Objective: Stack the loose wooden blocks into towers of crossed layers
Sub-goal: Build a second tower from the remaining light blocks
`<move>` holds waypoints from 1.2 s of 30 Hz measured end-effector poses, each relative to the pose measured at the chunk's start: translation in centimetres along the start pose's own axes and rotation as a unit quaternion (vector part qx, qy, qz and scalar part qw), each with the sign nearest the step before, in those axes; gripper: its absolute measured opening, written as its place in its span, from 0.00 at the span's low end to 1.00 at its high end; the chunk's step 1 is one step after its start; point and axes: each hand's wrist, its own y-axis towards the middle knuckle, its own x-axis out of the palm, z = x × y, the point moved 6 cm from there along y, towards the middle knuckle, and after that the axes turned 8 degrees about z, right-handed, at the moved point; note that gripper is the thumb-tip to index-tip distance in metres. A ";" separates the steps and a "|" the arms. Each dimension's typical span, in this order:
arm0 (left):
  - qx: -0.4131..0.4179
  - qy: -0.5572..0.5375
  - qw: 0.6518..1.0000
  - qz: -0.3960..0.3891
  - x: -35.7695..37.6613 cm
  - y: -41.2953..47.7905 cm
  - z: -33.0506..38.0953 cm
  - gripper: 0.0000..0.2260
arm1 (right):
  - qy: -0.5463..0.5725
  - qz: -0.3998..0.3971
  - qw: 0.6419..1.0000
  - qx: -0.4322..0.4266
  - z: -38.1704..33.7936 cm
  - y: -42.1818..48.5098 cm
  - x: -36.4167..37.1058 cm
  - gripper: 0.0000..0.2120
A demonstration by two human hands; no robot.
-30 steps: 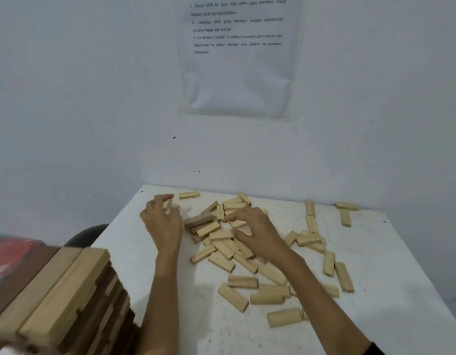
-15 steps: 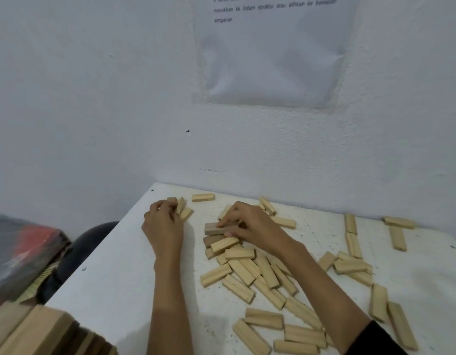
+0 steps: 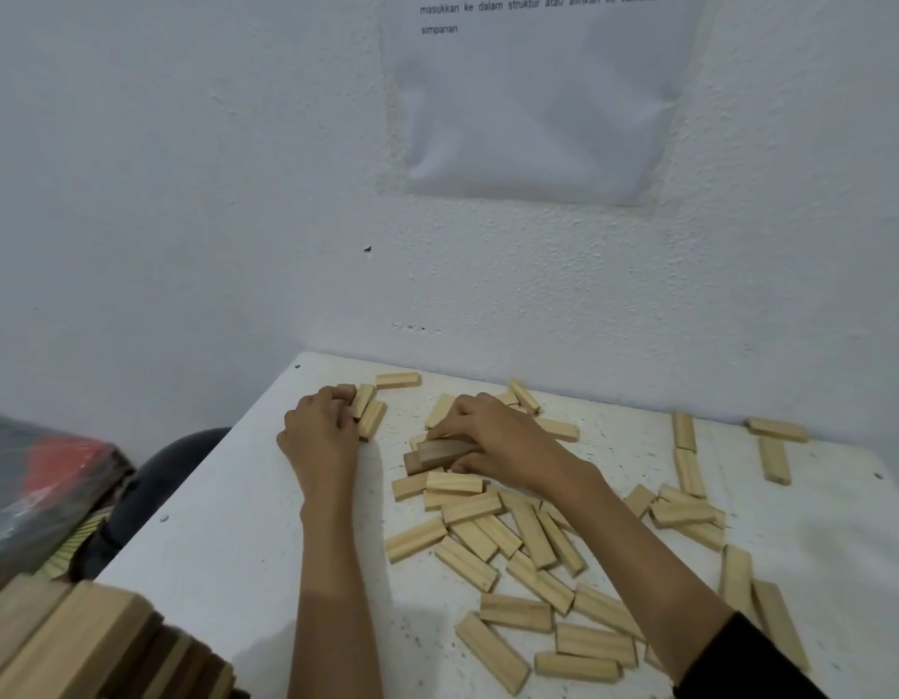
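The pale blocks [image 3: 518, 532] are bare-looking wood, matt, with fine grain lines along their faces. One darker block [image 3: 444, 452] among them is a browner wood, just as dull. The tabletop [image 3: 235, 522] is white and matt, peppered with small dark specks. The wall [image 3: 185, 194] carries rough, pebbly white paint. The printed sheet [image 3: 538, 118] on it looks like paper under glossy, wrinkled plastic. The stacked tower [image 3: 84, 643] mixes pale and dark wood. A black sleeve [image 3: 740, 658] looks like matt cloth.

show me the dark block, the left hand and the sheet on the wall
dark block [image 3: 439, 452]: head view, its shaded long side face.
left hand [image 3: 318, 438]: head view, back of the hand.
sheet on the wall [image 3: 538, 118]: head view, blank lower middle.
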 end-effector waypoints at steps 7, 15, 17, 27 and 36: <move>-0.015 -0.045 0.999 0.005 -0.5 0.0 0.2 0.10 | -0.039 0.095 0.994 -0.040 -1.3 -0.4 -0.7 0.17; -0.037 -0.113 0.993 0.003 -2.2 -1.2 2.2 0.15 | 0.062 0.219 0.974 0.005 -0.9 -4.4 -2.5 0.18; -0.007 -0.150 0.989 -0.010 -2.8 -2.2 3.9 0.14 | 0.076 0.229 0.970 0.034 -1.2 -5.8 -3.6 0.16; 0.101 -0.171 0.955 -0.219 -6.9 -12.9 10.0 0.15 | 0.103 0.207 0.939 0.254 -3.9 -15.0 -6.5 0.16; 0.179 -0.085 0.936 -0.293 -11.8 -21.3 7.4 0.19 | 0.114 0.078 0.929 0.344 -9.4 -23.7 -1.6 0.28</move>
